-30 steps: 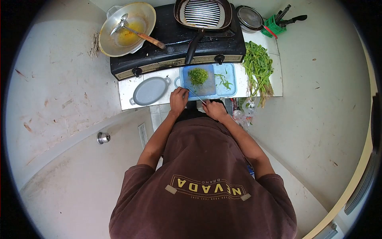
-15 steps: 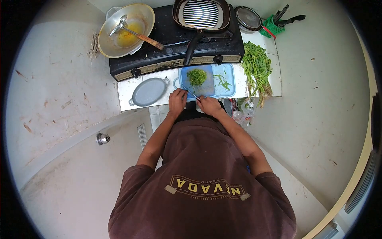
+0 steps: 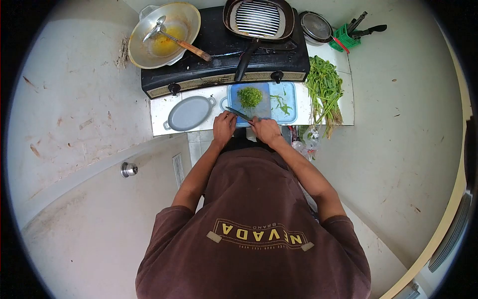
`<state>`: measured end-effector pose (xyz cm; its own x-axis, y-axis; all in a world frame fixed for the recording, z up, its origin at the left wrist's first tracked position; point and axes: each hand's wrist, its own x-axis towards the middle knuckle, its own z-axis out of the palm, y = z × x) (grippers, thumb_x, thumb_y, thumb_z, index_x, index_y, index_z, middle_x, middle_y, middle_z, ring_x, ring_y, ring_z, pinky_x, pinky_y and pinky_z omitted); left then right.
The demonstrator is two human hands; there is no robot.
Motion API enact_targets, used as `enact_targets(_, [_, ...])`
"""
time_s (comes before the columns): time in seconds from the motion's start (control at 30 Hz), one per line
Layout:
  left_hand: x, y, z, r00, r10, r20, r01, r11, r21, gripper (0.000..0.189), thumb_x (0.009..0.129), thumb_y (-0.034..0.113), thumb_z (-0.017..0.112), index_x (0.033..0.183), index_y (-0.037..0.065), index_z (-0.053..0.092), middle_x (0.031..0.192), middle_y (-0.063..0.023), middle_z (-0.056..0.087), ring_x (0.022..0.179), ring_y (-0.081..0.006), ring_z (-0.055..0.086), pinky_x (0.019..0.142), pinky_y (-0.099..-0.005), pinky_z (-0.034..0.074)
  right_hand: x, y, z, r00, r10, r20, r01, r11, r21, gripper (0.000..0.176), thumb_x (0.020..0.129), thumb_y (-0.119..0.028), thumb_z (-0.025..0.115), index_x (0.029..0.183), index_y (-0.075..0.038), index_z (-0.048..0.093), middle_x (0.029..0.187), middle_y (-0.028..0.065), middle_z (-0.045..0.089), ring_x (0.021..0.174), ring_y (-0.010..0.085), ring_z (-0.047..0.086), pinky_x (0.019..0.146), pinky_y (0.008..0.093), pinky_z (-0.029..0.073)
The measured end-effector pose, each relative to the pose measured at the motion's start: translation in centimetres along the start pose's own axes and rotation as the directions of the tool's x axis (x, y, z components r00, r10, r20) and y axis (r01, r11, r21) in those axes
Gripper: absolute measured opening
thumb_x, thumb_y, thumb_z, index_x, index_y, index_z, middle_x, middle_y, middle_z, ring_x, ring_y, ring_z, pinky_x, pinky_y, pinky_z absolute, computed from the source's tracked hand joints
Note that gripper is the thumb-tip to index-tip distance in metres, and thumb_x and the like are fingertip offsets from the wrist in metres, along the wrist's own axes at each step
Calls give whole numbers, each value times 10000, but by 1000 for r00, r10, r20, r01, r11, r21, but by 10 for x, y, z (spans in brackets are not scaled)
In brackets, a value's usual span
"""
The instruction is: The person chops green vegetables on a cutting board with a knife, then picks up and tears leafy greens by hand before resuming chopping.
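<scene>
My right hand is closed round the handle of a knife, whose blade points up and left over the blue cutting board. Beside the blade tip, at the board's near left corner, my left hand has its fingers bent together; whatever is between them is too small to make out. A heap of finely chopped greens lies on the board just beyond the knife. Loose green leaves are on the lighter blue part at the right.
An oval grey dish is left of the board. Uncut leafy stems lie at the right. Behind stands a black stove with a pan holding a ladle and a ridged grill pan. Knives stand in a green basket.
The view has shifted slightly, so the counter and stove sit a little lower and further right. The knife blade shows broader than before. Both hands stay near the board's front edge.
</scene>
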<state>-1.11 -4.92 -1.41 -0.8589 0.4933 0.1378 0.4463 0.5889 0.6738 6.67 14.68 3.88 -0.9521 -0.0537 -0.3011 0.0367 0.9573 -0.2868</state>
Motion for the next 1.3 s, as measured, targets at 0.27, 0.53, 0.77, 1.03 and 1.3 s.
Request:
enact_targets(0.27, [1, 0, -2, 999, -9, 36, 9, 1000, -6, 100, 901, 112, 676, 957, 71, 749, 942, -80, 678, 883, -298, 653, 805, -424, 480, -32, 23, 1, 999, 39, 2, -39, 999, -1, 405, 995, -364, 556, 1153, 0, 643, 706, 218, 697, 659, 395, 708, 627, 506, 569])
enact_targets(0.53, [1, -1, -1, 1000, 14, 25, -14, 1000, -12, 105, 913, 126, 666, 958, 74, 746, 958, -79, 677, 890, -298, 652, 799, -425, 478, -35, 20, 5, 992, 116, 46, -122, 977, 177, 428, 1014, -399, 523, 1086, -4, 670, 767, 243, 704, 739, 445, 700, 681, 555, 558])
enact_targets(0.77, [1, 0, -2, 999, 13, 43, -14, 1000, 8, 105, 902, 118, 669, 970, 73, 736, 962, -80, 671, 893, -299, 651, 815, -423, 476, -26, 5, 13, 994, 95, 47, -104, 966, 238, 438, 1031, -408, 492, 1052, -7, 668, 788, 257, 703, 765, 454, 699, 720, 561, 558])
enact_targets(1.03, [1, 0, 1, 1000, 14, 28, -14, 1000, 8, 105, 903, 113, 669, 965, 60, 735, 964, -88, 676, 909, -304, 653, 827, -425, 478, -9, 0, 32, 998, 66, 9, -66, 972, 225, 460, 1024, -421, 501, 1019, 16, 645, 745, 255, 690, 718, 448, 694, 683, 570, 548])
enact_targets(1.3, [5, 3, 2, 999, -40, 36, 43, 996, -73, 108, 905, 107, 673, 976, 55, 736, 943, -106, 686, 880, -318, 659, 807, -429, 485, -35, 19, 31, 978, 190, 82, -204, 957, 206, 433, 1028, -424, 491, 1067, -16, 630, 742, 248, 691, 741, 461, 692, 723, 576, 546])
